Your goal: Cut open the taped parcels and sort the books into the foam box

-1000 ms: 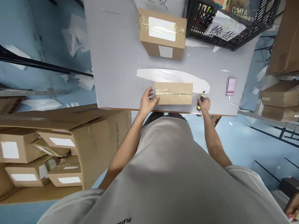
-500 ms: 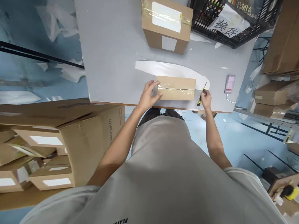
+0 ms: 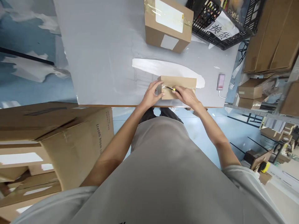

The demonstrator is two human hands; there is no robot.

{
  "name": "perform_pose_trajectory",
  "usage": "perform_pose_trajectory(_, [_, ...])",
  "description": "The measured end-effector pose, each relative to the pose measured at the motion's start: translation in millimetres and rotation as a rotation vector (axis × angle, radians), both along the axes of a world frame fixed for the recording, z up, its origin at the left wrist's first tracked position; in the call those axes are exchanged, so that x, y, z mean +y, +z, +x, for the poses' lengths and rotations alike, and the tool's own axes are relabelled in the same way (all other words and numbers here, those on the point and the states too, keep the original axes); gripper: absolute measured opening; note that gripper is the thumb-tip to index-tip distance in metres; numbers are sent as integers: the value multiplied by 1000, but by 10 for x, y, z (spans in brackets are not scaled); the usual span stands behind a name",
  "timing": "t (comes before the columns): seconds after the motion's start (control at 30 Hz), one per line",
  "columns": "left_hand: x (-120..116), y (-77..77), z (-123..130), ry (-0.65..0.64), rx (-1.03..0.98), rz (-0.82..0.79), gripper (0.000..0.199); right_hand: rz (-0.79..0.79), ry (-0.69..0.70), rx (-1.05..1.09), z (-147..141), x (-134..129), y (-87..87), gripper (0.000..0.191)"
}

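A small brown cardboard box [image 3: 184, 81] with clear tape along its top seam lies near the front edge of the grey table [image 3: 105, 77]. My left hand [image 3: 151, 94] grips the box's left end, thumb and fingers on either side of it. In my right hand [image 3: 187, 97] is a black and yellow utility knife [image 3: 173, 89], held over the box top. Its blade points left and lies along the taped seam near the left end. How deep the blade sits cannot be made out. A white paper sheet [image 3: 163, 66] lies just behind the box.
A larger taped carton [image 3: 167, 26] stands at the back, beside a black plastic crate [image 3: 224, 42] with a handwritten paper. A pink phone-like device [image 3: 220, 81] with a white cable lies at the right. A big open carton [image 3: 77, 146] of boxes stands at lower left.
My right hand has moved left with the utility knife, from beside the box's right end to over its seam. My left hand stays on the box. The view has shifted somewhat.
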State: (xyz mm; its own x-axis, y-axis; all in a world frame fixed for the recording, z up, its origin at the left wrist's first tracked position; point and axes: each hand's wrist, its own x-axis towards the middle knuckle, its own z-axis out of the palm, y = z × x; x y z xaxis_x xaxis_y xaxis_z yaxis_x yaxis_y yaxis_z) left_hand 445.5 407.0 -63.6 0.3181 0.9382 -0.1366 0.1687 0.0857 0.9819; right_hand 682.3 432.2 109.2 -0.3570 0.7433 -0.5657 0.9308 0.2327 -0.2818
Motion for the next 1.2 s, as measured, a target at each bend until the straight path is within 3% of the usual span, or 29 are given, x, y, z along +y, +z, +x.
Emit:
perform_pose_trajectory(0.17, [20,-28,33,-20,-35,10,79,-39,211,-233,-274,143,19,53])
perform_pose_trajectory(0.53, [39,-130,90,-35,-88,25,78,-35,217,-320,-290,199,23,52])
perform_pose_trajectory(0.83, [43,-177,94,-27,-130,-21,85,-44,356,-359,-342,415,72,51])
perform_pose_trajectory(1.03, [67,-171,57,-17,-141,-52,89,-39,433,-279,-337,598,-60,52])
perform_pose_trajectory(1.2, [51,-132,32,9,-96,-85,92,-33,409,-284,-236,595,-231,51])
